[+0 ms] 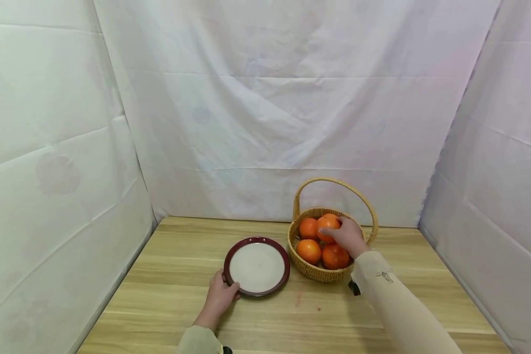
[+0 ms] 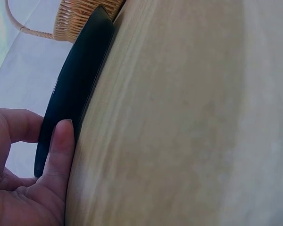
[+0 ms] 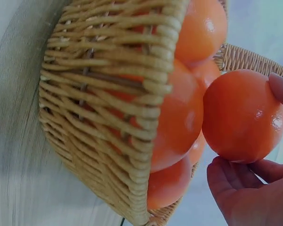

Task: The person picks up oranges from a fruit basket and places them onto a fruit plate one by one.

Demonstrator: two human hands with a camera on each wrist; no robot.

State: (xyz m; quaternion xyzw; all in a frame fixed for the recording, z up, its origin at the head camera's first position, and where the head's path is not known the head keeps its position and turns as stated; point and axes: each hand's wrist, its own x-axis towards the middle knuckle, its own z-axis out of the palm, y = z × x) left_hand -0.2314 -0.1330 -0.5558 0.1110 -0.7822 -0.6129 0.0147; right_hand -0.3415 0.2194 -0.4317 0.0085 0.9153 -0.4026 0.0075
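Observation:
My right hand (image 1: pixel 350 237) grips an orange (image 1: pixel 328 227) between thumb and fingers, over the wicker basket (image 1: pixel 320 273). In the right wrist view, the held orange (image 3: pixel 244 116) is at the level of the basket's rim, close against another orange (image 3: pixel 178 120). Several more oranges lie inside the basket. My left hand (image 1: pixel 221 296) pinches the near left rim of a round plate (image 1: pixel 257 268), white with a dark red border. From the left wrist camera, the plate (image 2: pixel 78 84) appears edge-on and dark, with the thumb on one side and a finger on the other.
The basket's tall arched handle (image 1: pixel 332 180) rises over its back. Plate and basket stand side by side on a wooden table (image 1: pixel 159 295). White cloth (image 1: pixel 256 123) hangs behind the table and along both sides.

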